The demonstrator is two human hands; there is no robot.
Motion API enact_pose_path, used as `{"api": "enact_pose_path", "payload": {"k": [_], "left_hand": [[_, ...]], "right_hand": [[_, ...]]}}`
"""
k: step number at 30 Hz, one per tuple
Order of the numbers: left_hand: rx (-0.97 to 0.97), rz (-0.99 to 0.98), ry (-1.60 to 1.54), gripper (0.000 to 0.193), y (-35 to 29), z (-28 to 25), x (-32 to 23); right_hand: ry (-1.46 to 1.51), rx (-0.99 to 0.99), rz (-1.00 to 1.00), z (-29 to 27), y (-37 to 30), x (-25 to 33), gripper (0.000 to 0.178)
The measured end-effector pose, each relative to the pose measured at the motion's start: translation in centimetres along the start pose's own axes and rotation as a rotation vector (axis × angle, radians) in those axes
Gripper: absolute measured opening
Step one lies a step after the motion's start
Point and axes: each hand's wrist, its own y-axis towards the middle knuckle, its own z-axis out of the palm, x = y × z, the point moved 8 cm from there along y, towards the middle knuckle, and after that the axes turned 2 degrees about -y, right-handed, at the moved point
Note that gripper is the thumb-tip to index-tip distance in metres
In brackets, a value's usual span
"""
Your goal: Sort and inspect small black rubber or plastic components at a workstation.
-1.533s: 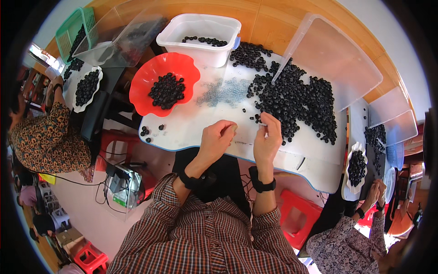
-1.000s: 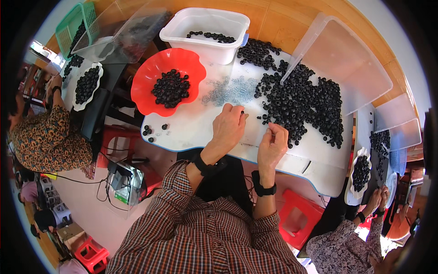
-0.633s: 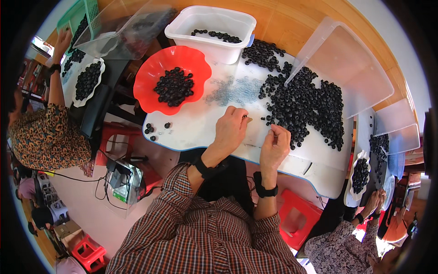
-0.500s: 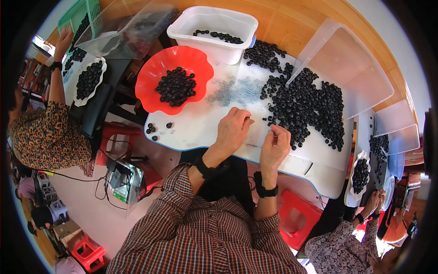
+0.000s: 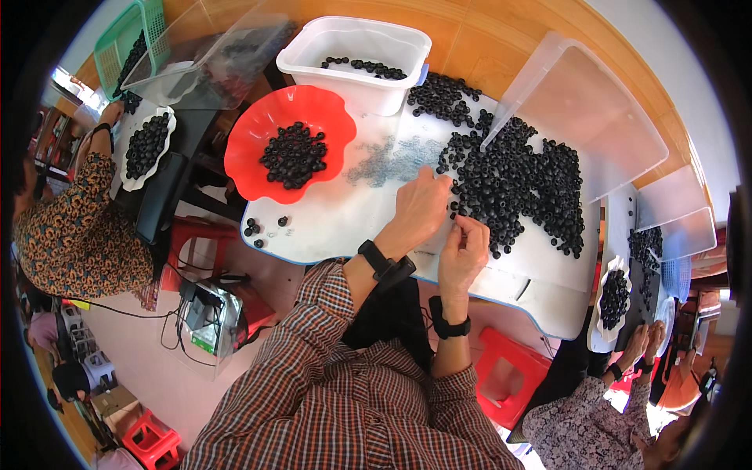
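Observation:
Small round black pieces with holes, like rings or beads, lie in a wide pile (image 5: 509, 188) on the white table. My left hand (image 5: 423, 205) has reached the pile's left edge, its fingers curled with the tips turned away. What they hold, if anything, is hidden. Just nearer and to the right, my right hand (image 5: 464, 249) is closed in a pinch, its fingertips beside a black piece at the pile's edge. Whether that piece is gripped I cannot tell. To the left, a red wavy-rimmed bowl (image 5: 334, 145) contains more black pieces.
A white tub (image 5: 352, 31) with black pieces stands behind the bowl. A clear plastic bin (image 5: 583, 110) leans over the pile. A few loose pieces (image 5: 252, 227) lie at the table's left corner. Co-workers sit on both sides, near scalloped white dishes (image 5: 146, 149) of black pieces.
My left hand has moved away from me and right, to the pile's edge; the small brownish thing at its fingertips no longer shows. My right hand has shifted slightly left. The view has shifted a little.

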Motion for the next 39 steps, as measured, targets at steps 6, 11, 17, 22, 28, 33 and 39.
{"api": "enact_pose_path", "payload": {"k": [6,11,17,22,28,33,39], "left_hand": [[0.032,-0.017,0.038,0.012,0.3,0.3,0.1],[-0.05,0.016,-0.098,0.009,-0.6,-0.6,0.4],[0.068,-0.07,-0.591,0.017,-4.8,-1.7,0.2],[0.223,-0.298,-0.836,0.021,-6.5,-0.2,0.4],[0.249,-0.426,-0.908,0.025,-6.1,0.3,1.2],[0.264,-0.461,-1.066,0.024,-6.2,1.3,2.1],[0.151,-0.505,-1.086,0.023,-6.7,0.2,2.8]], "right_hand": [[0.012,-0.007,-0.013,-0.1,0.0,0.1,0.017],[0.078,-0.01,0.034,-0.5,-0.3,-0.1,0.016],[0.177,0.124,0.024,-1.1,-1.2,1.1,0.02],[0.293,0.15,0.124,-0.8,-2.3,0.0,0.019],[0.247,0.135,0.199,-0.2,-2.2,-1.2,0.022],[0.272,0.134,0.135,-0.1,-1.5,-0.2,0.022],[0.36,0.063,0.282,-0.5,-2.1,-1.6,0.02]]}}
